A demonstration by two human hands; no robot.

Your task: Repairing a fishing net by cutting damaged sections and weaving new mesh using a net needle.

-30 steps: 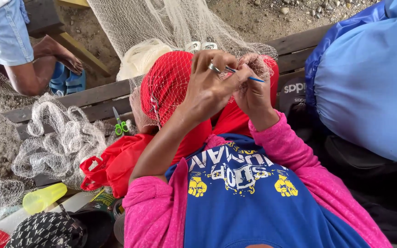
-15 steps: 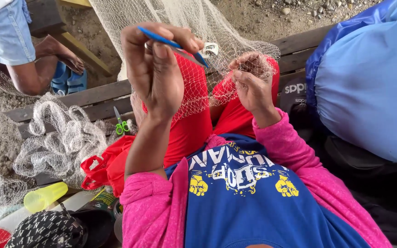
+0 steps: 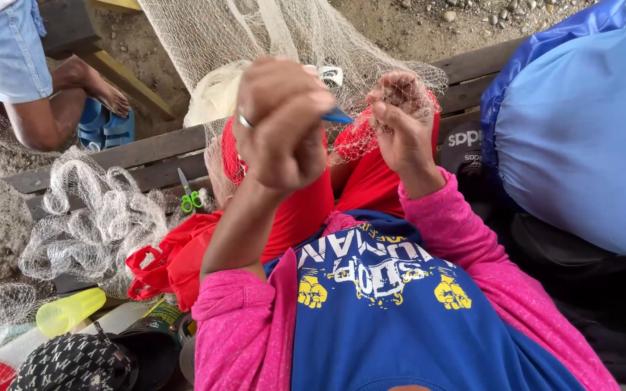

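My left hand point(image 3: 280, 123) is raised in front of me, closed in a fist around a blue netting needle point(image 3: 338, 116) whose tip pokes out to the right. My right hand point(image 3: 400, 119) pinches the mesh of a pale fishing net point(image 3: 255, 36) that hangs down from above over my red-clad lap point(image 3: 306, 210). A ring shows on a left finger. The two hands are a short gap apart, with the needle tip pointing toward the right hand.
A wooden bench point(image 3: 146, 156) carries green-handled scissors point(image 3: 191, 197) and a heap of white net point(image 3: 88, 224). A red bag point(image 3: 164, 264), yellow bottle point(image 3: 70, 311) and patterned cap point(image 3: 74, 366) lie at lower left. Another person's leg point(image 3: 45, 108) is upper left; a blue bundle point(image 3: 581, 130) fills the right.
My left hand first rose from beside the right hand with the blue needle, then dropped and moved right, back toward the right hand. The right hand has kept its pinch on the net.
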